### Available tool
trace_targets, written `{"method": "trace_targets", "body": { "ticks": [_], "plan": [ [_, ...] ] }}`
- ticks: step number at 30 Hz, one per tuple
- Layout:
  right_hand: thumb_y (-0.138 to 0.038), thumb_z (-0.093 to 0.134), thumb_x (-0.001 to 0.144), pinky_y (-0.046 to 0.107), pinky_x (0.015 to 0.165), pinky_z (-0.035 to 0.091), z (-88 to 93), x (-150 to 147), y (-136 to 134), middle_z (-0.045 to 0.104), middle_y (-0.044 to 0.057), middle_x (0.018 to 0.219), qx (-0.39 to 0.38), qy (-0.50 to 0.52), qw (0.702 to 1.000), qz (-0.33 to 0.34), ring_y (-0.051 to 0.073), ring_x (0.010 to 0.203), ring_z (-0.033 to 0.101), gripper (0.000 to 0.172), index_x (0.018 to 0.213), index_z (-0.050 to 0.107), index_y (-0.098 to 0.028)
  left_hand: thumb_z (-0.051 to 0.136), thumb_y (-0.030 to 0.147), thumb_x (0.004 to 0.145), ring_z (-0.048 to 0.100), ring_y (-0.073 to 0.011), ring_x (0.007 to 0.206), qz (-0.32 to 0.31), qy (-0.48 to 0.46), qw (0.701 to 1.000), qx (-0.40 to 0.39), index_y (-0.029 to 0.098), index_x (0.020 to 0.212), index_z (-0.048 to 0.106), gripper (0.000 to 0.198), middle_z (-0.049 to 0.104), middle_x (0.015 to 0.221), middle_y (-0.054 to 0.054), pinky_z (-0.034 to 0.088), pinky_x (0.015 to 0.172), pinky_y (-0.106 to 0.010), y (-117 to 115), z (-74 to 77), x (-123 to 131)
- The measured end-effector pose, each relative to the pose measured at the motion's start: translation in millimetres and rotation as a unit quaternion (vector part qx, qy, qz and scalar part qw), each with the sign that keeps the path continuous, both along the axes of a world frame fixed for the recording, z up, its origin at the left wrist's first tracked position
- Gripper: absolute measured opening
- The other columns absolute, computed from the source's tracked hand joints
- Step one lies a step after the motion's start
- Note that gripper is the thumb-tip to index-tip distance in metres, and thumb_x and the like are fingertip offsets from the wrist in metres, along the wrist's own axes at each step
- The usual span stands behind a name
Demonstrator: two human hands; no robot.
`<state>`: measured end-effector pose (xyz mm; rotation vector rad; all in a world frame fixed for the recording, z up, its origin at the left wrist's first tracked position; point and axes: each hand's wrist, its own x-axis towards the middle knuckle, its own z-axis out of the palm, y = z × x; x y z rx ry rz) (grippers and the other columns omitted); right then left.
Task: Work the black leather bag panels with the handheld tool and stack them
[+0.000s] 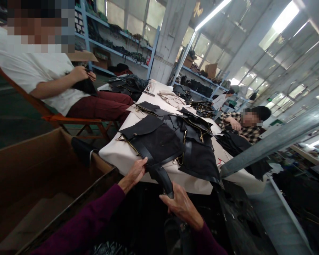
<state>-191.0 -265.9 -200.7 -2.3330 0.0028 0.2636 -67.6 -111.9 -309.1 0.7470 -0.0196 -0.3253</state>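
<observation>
A black fabric bag piece (159, 143) lies at the near end of the white-covered table, with a flap, a metal eyelet and a brass zip along its left edge. My left hand (136, 173) pinches its near edge, thumb on top. From that edge a black strip (162, 178) bends down toward me over the table's side. My right hand (181, 202) is closed around the lower end of this strip. Whether the strip is sewn to the bag piece I cannot tell. Another black zipped piece (198, 159) lies just to the right, partly under the first.
An open cardboard box (55, 141) stands on my left. A seated person (50, 71) in a white shirt handles black fabric beyond it. A slanted metal post (271, 138) crosses the right side, near a person in a checked shirt (225, 122). More black pieces cover the white table (110, 154).
</observation>
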Motion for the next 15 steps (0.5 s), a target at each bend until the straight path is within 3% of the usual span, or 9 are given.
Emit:
{"method": "trace_targets", "body": {
  "ticks": [9,15],
  "plan": [
    [-0.034,0.055,0.077,0.02,0.044,0.042,14.3,-22,-15,0.054,-0.004,0.059,-0.005,-0.003,1.0,0.003,0.01,0.043,0.054,0.018,0.083,0.052,-0.018,0.066,0.031,0.07,0.062,-0.0202,0.085,0.007,-0.021,1.0,-0.008,0.006,0.08,0.064,0.027,0.069,0.083,-0.011,0.048,0.076,-0.028,-4,-0.5,1],
    [-0.034,0.056,0.076,0.018,0.036,0.04,1.1,7,-3,0.05,-0.007,0.051,0.012,-0.008,1.0,0.002,0.01,0.037,0.053,0.019,0.081,0.05,-0.017,0.067,0.032,0.069,0.063,-0.0186,0.074,0.003,-0.008,1.0,-0.004,0.008,0.075,0.062,0.025,0.068,0.077,-0.01,0.049,0.072,-0.029,-5,-4.4,0]
  ]
}}
